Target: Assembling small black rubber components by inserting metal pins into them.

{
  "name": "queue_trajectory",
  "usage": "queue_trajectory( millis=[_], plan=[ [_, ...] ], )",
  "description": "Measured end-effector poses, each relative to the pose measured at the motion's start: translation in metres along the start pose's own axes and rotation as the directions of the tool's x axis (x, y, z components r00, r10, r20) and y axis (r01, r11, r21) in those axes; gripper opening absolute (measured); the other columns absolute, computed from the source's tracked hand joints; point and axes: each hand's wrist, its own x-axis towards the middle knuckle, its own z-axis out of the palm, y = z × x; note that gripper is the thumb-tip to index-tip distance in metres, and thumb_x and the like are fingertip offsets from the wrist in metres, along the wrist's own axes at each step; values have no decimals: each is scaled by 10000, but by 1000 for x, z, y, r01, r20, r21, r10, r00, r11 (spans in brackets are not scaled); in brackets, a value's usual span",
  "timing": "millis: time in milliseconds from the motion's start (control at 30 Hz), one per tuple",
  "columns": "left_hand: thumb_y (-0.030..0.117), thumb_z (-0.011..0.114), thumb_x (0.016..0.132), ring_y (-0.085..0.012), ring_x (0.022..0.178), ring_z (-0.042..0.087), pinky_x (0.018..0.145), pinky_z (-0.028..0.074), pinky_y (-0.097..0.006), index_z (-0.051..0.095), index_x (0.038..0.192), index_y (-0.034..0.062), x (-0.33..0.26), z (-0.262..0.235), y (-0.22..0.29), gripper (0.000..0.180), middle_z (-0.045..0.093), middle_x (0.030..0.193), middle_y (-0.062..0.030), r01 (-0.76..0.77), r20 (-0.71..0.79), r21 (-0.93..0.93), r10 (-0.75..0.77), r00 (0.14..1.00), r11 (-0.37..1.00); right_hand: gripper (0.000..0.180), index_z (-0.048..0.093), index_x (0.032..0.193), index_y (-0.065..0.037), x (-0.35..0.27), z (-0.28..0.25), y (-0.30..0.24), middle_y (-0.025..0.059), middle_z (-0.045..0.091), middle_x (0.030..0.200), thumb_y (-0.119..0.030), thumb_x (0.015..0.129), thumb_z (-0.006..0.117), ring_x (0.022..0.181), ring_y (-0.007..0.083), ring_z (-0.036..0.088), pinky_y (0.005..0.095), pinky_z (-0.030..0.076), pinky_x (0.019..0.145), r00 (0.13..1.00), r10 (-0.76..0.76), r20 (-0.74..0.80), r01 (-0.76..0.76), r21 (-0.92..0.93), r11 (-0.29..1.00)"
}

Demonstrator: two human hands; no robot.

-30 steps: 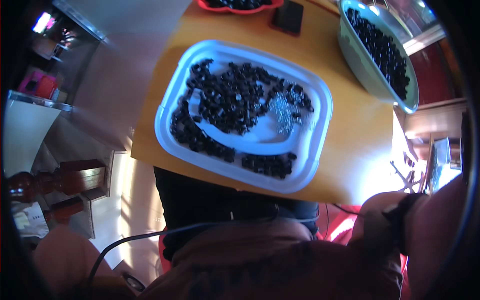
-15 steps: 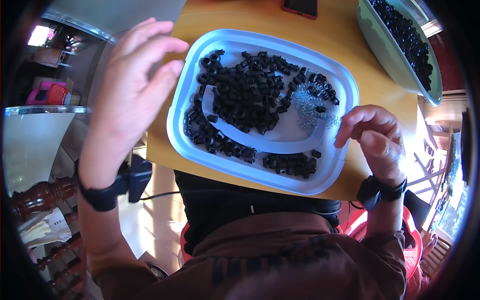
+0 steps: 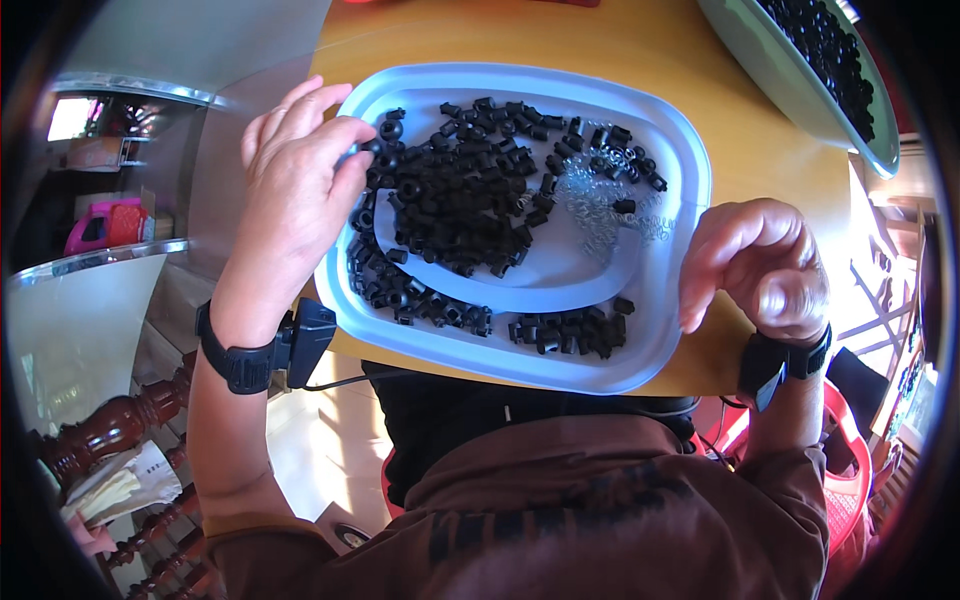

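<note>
A pale blue plastic tray (image 3: 400,350) with a raised curved inner ridge holds many small black plastic cylindrical fittings (image 3: 455,195). A tangle of thin silvery coil springs (image 3: 590,205) lies in its right half. My left hand (image 3: 300,165) is at the tray's upper left rim, index finger and thumb apart, with the fingertips beside the black fittings there. Nothing shows between them. My right hand (image 3: 760,265) hovers by the right rim, its fingers loosely bent and the thumb apart from them. I see nothing in it. Both wrists wear black straps with small boxes.
A pale green basin (image 3: 800,105) full of black ring-shaped parts stands at the far right of the wooden table (image 3: 640,50). Part of a red-edged object (image 3: 570,2) shows at the top edge. A red plastic chair (image 3: 850,490) is at the lower right.
My left hand has come down to the tray's left rim, its fingers more bent. My right hand has turned slightly, staying by the right rim. The view has shifted a little.
</note>
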Motion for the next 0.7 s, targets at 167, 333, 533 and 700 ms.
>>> queue_trajectory(
  millis=[167, 333, 533, 700],
  plan=[
    [71, 633, 760, -284, 1237, 416, 1020, 262, -412, 630, 933, 80, -1, 0, -1, 174, 519, 1238, -91, 15, 29, 27, -16, 999, 1000, 371, 570, 1068, 107, 0, 15, 3, 198, 639, 955, -9, 731, 674, 879, 235, 627, 318, 491, 823, 988, 148, 52, -147, -21, 989],
    [79, 624, 775, -284, 1270, 382, 1029, 248, -413, 609, 971, 78, 4, -1, 0, 196, 480, 1295, -93, -15, 99, 46, 10, 995, 999, 363, 616, 993, 118, -1, 25, 7, 209, 643, 933, -63, 699, 728, 839, 248, 632, 316, 489, 786, 977, 210, 33, -207, -73, 976],
    [76, 643, 744, -302, 1224, 428, 1023, 270, -426, 624, 937, 67, -1, -15, 7, 195, 523, 1233, -124, -24, 81, 51, 20, 996, 998, 330, 598, 1040, 117, 1, 29, 5, 184, 642, 962, 26, 736, 692, 893, 227, 626, 299, 485, 798, 952, 268, 148, -253, -111, 961],
    [76, 626, 728, -354, 1241, 413, 1027, 308, -471, 613, 936, 29, -29, -65, 76, 214, 519, 1233, -181, 125, 110, -534, -78, 991, 836, 358, 579, 1130, 49, -4, 40, 14, 129, 643, 986, 69, 780, 653, 936, 182, 622, 265, 493, 828, 963, 269, 5, -267, -110, 957]
  ],
)
